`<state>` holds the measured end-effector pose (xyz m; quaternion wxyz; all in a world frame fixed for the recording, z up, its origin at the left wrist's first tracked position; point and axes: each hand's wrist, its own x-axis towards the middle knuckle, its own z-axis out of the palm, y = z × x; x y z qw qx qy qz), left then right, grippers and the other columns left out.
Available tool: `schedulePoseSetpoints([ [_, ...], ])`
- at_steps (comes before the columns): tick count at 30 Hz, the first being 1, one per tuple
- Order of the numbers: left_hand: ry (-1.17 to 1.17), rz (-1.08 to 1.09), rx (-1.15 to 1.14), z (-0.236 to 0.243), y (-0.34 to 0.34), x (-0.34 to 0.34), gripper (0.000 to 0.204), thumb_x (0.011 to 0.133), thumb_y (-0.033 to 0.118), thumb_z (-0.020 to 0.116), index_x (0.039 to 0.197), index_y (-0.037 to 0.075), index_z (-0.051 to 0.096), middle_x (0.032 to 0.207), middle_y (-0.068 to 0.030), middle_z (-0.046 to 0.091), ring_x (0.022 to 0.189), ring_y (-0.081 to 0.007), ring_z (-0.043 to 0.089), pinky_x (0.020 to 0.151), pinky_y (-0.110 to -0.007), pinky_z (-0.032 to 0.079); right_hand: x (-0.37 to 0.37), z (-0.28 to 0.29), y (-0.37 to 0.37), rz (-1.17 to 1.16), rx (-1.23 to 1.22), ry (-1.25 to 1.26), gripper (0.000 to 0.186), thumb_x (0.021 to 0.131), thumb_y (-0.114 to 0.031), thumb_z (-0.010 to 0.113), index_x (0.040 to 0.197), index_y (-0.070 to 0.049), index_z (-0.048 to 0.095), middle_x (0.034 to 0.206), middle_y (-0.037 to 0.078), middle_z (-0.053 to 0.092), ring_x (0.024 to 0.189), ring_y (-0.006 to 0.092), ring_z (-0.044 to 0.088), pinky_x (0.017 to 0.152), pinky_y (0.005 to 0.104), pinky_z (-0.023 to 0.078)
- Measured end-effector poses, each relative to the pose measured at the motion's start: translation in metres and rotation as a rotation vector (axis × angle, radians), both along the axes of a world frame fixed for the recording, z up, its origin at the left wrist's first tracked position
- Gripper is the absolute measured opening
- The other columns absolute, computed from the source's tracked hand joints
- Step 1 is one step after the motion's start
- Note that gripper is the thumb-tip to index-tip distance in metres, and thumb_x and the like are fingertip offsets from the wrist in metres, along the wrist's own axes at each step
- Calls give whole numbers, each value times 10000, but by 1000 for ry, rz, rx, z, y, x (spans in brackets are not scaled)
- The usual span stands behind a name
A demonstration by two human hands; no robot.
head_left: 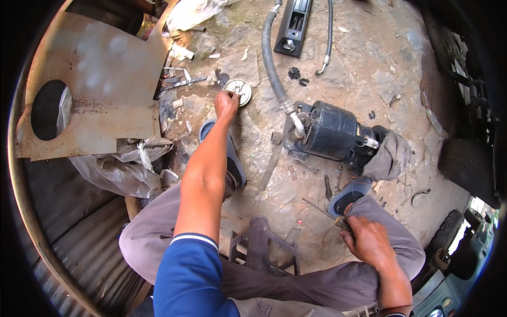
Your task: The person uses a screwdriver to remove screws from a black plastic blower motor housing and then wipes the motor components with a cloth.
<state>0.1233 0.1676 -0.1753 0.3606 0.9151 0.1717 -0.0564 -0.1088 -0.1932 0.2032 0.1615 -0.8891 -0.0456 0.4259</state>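
Note:
Reaching far forward, my left hand [226,104] has its fingertips pinched at the near rim of a small round dish [249,96]. Small pieces lie in that dish, too tiny to name. What those fingers hold, if anything, is hidden. My right hand [368,240] rests by my right knee, closed round a screwdriver [321,209] whose shaft points up and left. Ahead of it a black cylindrical motor [332,129] lies on its side, with a grey hose [271,58] running from its left end. A grey rag [388,156] drapes over its right end.
A second screwdriver [328,186] lies below the motor. Farther off are a black tray-like case [293,29], a thin black hose [328,39] and small black pieces [293,72]. A plastic stool [259,240] stands between my legs. A rusty metal panel [105,68] is at left, a tire [467,169] at right.

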Motion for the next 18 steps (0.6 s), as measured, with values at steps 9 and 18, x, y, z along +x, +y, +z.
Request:
schedulePoseSetpoints([
  [9,-85,283,-357,18,2,-25,207,745,172,705,855,-3,709,710,-115,682,644,-183,621,642,-335,502,-15,7,-11,3,33,-95,319,853,-201,690,1070,-7,559,877,207,641,834,431,618,706,496,478],
  [18,307,411,-1321,101,-94,-178,212,951,115,638,1129,1,639,831,-26,607,661,-124,545,622,-265,499,-6,34,-29,-135,285,-391,377,774,-144,688,1099,0,564,1042,227,648,1010,415,619,861,461,497],
])
